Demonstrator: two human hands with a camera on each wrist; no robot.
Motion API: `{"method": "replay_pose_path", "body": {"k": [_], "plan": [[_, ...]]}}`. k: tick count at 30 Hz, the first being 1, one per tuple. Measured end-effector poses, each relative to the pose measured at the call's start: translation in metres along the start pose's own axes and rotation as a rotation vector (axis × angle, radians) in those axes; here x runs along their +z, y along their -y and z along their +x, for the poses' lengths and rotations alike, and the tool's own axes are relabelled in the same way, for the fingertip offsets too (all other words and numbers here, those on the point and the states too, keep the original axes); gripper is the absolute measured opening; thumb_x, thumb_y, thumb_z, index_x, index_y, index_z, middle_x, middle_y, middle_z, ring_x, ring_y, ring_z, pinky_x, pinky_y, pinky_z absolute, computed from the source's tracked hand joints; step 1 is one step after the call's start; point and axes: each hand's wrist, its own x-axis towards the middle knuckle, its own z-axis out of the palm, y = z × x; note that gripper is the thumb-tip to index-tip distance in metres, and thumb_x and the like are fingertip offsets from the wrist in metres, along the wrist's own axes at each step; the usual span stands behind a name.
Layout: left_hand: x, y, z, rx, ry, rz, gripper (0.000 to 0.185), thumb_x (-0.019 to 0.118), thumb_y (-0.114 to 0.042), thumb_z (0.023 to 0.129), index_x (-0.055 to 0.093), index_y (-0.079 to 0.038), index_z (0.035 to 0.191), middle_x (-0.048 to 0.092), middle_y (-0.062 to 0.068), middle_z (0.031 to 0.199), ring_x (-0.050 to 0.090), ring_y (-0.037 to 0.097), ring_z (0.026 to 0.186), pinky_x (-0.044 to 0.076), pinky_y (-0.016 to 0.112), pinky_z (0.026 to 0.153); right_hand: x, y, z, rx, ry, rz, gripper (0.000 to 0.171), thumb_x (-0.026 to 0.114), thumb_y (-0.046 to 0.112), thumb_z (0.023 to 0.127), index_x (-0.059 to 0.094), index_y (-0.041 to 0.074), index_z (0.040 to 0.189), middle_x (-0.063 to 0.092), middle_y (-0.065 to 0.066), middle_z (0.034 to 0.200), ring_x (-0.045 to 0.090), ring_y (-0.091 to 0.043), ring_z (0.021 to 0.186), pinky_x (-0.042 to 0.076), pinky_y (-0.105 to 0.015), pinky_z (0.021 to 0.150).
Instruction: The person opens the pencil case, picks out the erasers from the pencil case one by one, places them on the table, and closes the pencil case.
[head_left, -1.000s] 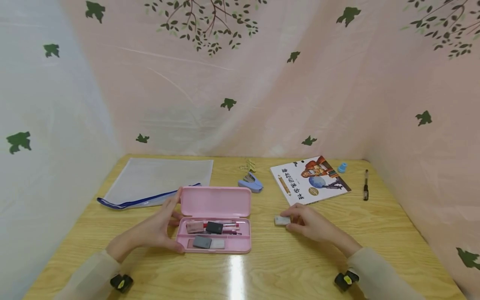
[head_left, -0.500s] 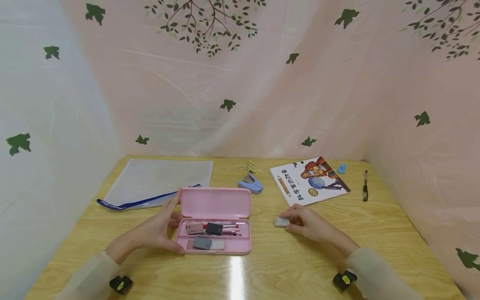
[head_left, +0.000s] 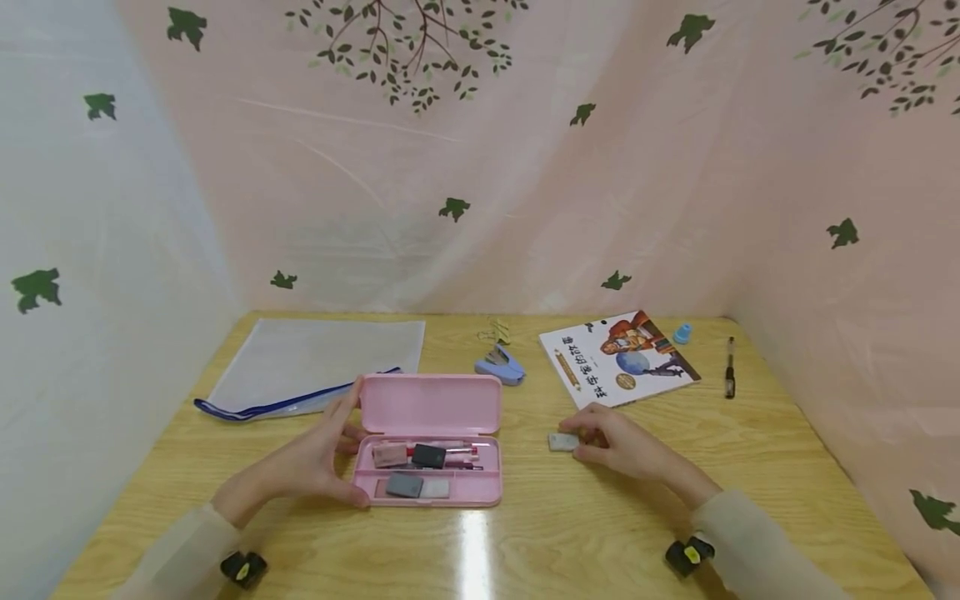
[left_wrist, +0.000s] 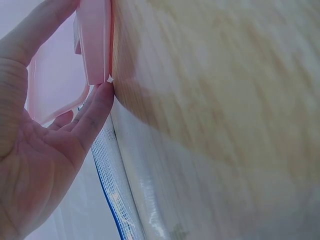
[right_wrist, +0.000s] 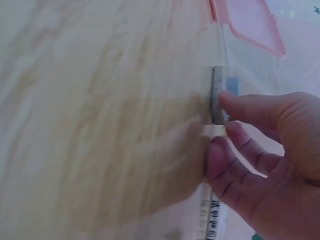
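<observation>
An open pink pencil case [head_left: 429, 406] lies on the wooden table [head_left: 525, 542], holding a red pen and several small grey, black and pink blocks. My left hand [head_left: 343, 446] rests against its left end, thumb at the front corner and straight fingers along the lid's edge. In the left wrist view my left hand [left_wrist: 82, 55] touches the pencil case [left_wrist: 95, 40] at its corner. To the right of the case, my right hand [head_left: 579, 438] pinches a small grey-white eraser [head_left: 559, 442] that lies on the table. The right wrist view shows my right hand [right_wrist: 222, 125] holding the eraser [right_wrist: 212, 131] between thumb and fingertips.
A mesh zip pouch [head_left: 315, 358] lies at the back left. A blue stapler [head_left: 500, 367] and binder clips [head_left: 495, 333] sit behind the case. A picture book [head_left: 618, 357], a small blue object [head_left: 682, 334] and a black pen [head_left: 728, 379] lie at the back right. Curtains enclose the table.
</observation>
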Motion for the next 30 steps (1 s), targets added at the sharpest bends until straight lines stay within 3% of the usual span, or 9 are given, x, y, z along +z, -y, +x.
{"method": "replay_pose_path", "body": {"k": [7,10,14,17,21,27,30], "plan": [[0.001,-0.001,0.008,0.016,-0.011,0.021,0.148,0.096,-0.04,0.067,-0.02,-0.037,0.159,0.014,0.011,0.16,0.056,0.025,0.121,0.051,0.043,0.102,-0.013,0.012,-0.002,-0.061,-0.094,-0.014,0.04,0.07,0.003,0.095,0.062,-0.002,0.133,0.064,-0.017,0.118,0.064,-0.028,0.1,0.058,-0.031,0.08],[0.0,0.0,0.008,0.033,-0.022,0.031,0.148,0.096,-0.039,0.067,-0.019,-0.035,0.16,0.015,0.014,0.159,0.056,0.026,0.12,0.052,0.044,0.101,-0.015,0.024,0.004,-0.101,-0.134,0.019,0.04,0.069,0.001,0.095,0.061,-0.002,0.134,0.066,-0.017,0.113,0.065,-0.026,0.097,0.059,-0.031,0.078],[-0.001,0.001,0.002,-0.008,-0.015,0.032,0.15,0.097,-0.041,0.065,-0.02,-0.038,0.159,0.015,0.012,0.16,0.057,0.023,0.12,0.051,0.041,0.102,-0.013,0.045,0.012,-0.12,-0.146,0.063,0.039,0.069,0.009,0.097,0.061,0.001,0.135,0.067,-0.012,0.106,0.066,-0.018,0.093,0.059,-0.03,0.077],[-0.001,0.001,-0.001,-0.031,-0.009,0.021,0.15,0.097,-0.042,0.064,-0.02,-0.04,0.158,0.013,0.009,0.161,0.057,0.022,0.121,0.051,0.039,0.102,-0.007,0.064,0.018,-0.105,-0.144,0.077,0.039,0.069,0.015,0.098,0.063,0.003,0.134,0.068,-0.008,0.105,0.067,-0.016,0.092,0.059,-0.03,0.076],[-0.001,0.002,0.0,0.006,-0.017,0.006,0.15,0.097,-0.039,0.065,-0.02,-0.038,0.159,0.013,0.012,0.16,0.057,0.024,0.12,0.051,0.04,0.101,0.002,0.086,0.029,-0.116,-0.141,0.076,0.037,0.071,0.015,0.097,0.065,0.002,0.132,0.07,-0.009,0.104,0.068,-0.016,0.091,0.06,-0.031,0.075],[0.002,0.004,0.0,-0.003,-0.024,0.009,0.151,0.098,-0.04,0.064,-0.019,-0.039,0.159,0.015,0.012,0.159,0.059,0.022,0.118,0.052,0.038,0.101,0.024,0.108,0.051,-0.196,-0.065,0.103,0.038,0.073,0.01,0.094,0.065,-0.001,0.13,0.07,-0.014,0.109,0.067,-0.014,0.092,0.06,-0.029,0.074],[0.002,0.005,-0.002,0.013,-0.025,0.024,0.151,0.097,-0.04,0.064,-0.019,-0.036,0.16,0.016,0.014,0.158,0.059,0.023,0.116,0.053,0.038,0.1,0.038,0.116,0.061,-0.194,-0.032,0.119,0.039,0.074,0.011,0.093,0.066,0.0,0.13,0.07,-0.014,0.113,0.066,-0.012,0.092,0.06,-0.028,0.075]]}}
